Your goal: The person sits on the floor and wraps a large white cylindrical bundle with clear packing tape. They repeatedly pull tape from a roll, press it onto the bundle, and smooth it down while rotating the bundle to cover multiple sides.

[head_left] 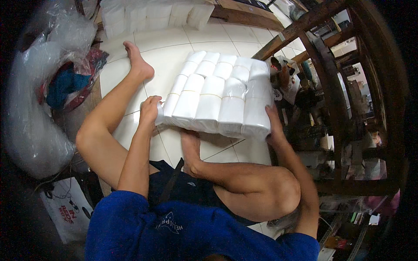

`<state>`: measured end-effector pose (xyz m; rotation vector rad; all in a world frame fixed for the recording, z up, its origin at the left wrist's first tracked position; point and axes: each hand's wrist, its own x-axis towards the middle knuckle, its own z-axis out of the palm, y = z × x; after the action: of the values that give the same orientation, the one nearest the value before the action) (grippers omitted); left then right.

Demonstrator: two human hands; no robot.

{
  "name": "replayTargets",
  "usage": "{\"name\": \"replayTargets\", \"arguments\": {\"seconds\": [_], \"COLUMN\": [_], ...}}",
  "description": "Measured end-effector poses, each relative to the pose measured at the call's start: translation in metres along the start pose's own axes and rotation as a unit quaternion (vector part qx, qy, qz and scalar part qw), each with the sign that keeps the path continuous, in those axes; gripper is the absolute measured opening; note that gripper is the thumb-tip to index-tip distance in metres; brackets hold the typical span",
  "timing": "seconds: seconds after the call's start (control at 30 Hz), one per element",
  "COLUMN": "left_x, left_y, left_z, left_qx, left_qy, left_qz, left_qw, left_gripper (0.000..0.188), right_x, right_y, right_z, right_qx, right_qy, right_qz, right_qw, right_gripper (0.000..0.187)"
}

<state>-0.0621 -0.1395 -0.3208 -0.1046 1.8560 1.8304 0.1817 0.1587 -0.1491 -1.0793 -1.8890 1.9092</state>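
A large pack of white banded bundles point(209, 98), set in two rows and covered by clear plastic film, is tilted up in front of me above the tiled floor. Thin bands circle the bundles. My left hand point(150, 109) is closed at the pack's left near corner, by a gathered bit of white plastic point(160, 114); its fingertips are partly hidden. At the opposite side, my right hand point(273, 125) grips the near right edge, with its fingers partly behind the pack. My bare foot point(190, 143) rests just under the near edge.
More white bundles point(156, 15) stand in a row at the back. Crumpled clear plastic sheeting point(48, 108) heaps up on the left, with blue cloth point(65, 87) beside it. A white printed bag point(65, 209) lies lower left. A dark wooden rack point(322, 87) with clutter stands close on the right.
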Motion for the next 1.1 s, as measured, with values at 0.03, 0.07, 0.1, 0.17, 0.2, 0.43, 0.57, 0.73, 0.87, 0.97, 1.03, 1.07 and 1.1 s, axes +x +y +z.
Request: {"name": "replayTargets", "arguments": {"seconds": [0.03, 0.07, 0.1, 0.17, 0.2, 0.43, 0.57, 0.73, 0.87, 0.97, 1.03, 1.07, 1.1], "left_x": [0.003, 0.003, -0.005, -0.008, -0.011, -0.002, 0.009, 0.081, 0.117, 0.099, 0.129, 0.146, 0.146], "left_y": [0.004, 0.007, 0.011, 0.008, 0.009, -0.008, 0.019, 0.056, 0.098, 0.142, 0.123, 0.111, 0.113], "left_z": [0.001, 0.001, -0.001, -0.009, -0.008, 0.015, 0.036, 0.062, 0.066, 0.066, 0.048, 0.041, 0.037], "left_qx": [-0.032, -0.020, -0.006, 0.045, 0.023, 0.087, 0.097, 0.161, 0.139, 0.131, 0.144, 0.153, 0.119], "left_qy": [-0.020, -0.025, -0.026, -0.012, 0.001, 0.001, 0.045, -0.010, -0.031, -0.044, -0.053, -0.067, -0.096], "left_qz": [-0.014, -0.011, -0.010, 0.029, 0.041, 0.060, 0.142, 0.160, 0.120, 0.119, 0.139, 0.154, 0.141], "left_qw": [0.999, 0.999, 1.000, 0.998, 0.999, 0.994, 0.984, 0.974, 0.982, 0.983, 0.978, 0.974, 0.978], "left_gripper": [0.035, 0.035, 0.035, 0.034, 0.034, 0.041, 0.034, 0.040, 0.037, 0.040, 0.042, 0.043, 0.042], "right_x": [-0.003, -0.004, -0.007, -0.027, -0.039, -0.071, -0.053, -0.012, 0.038, 0.078, 0.109, 0.122, 0.131], "right_y": [0.010, 0.033, 0.060, 0.099, 0.115, 0.166, 0.168, 0.163, 0.158, 0.151, 0.139, 0.133, 0.119], "right_z": [-0.005, -0.014, -0.022, -0.019, -0.014, 0.015, 0.029, 0.058, 0.089, 0.114, 0.137, 0.145, 0.155], "right_qx": [0.011, 0.022, 0.034, 0.100, 0.125, 0.216, 0.249, 0.287, 0.322, 0.345, 0.351, 0.354, 0.359], "right_qy": [0.025, 0.049, 0.070, 0.105, 0.109, 0.103, 0.086, 0.066, 0.049, 0.070, 0.085, 0.100, 0.119], "right_qz": [0.009, 0.018, 0.031, 0.097, 0.117, 0.164, 0.167, 0.155, 0.139, 0.114, 0.104, 0.099, 0.082], "right_qw": [1.000, 0.998, 0.996, 0.985, 0.979, 0.957, 0.950, 0.943, 0.935, 0.929, 0.927, 0.924, 0.922], "right_gripper": [0.083, 0.084, 0.085, 0.083, 0.083, 0.081, 0.080, 0.079, 0.078, 0.077, 0.077, 0.077, 0.082]}}
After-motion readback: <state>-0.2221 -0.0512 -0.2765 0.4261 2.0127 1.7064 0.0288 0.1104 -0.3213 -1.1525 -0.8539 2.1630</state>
